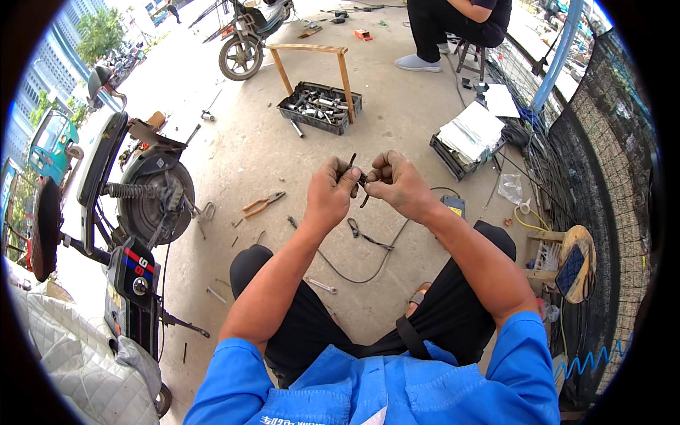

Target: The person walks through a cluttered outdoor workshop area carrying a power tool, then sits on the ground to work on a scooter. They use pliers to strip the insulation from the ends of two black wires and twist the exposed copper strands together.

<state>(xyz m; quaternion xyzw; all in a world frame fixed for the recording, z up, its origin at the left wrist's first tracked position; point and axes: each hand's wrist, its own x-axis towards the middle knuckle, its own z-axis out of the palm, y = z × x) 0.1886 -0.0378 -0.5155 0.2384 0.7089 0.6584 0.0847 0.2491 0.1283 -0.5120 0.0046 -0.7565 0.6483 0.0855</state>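
Out in front of me, above the floor, my left hand [330, 190] and my right hand [401, 188] are both closed in a pinch on a small black piece [363, 180]. Thin dark ends stick out above and below the fingers; its exact kind is too small to make out. Below the hands, a looped black cord [371, 236] and a longer thin cable [354, 281] lie on the concrete. Pliers with orange handles [263, 204] rest to the left. A wrench [322, 286] lies between my knees, and a black-and-yellow device [453, 205] sits beyond my right forearm.
A black crate of metal tools [320, 113] with a wooden handle stands ahead. Papers [471, 133] top another crate at right. An electric scooter [142, 276] stands close at left, a second [244, 49] farther off. Someone sits on a stool [470, 62]. Netting [602, 163] borders the right.
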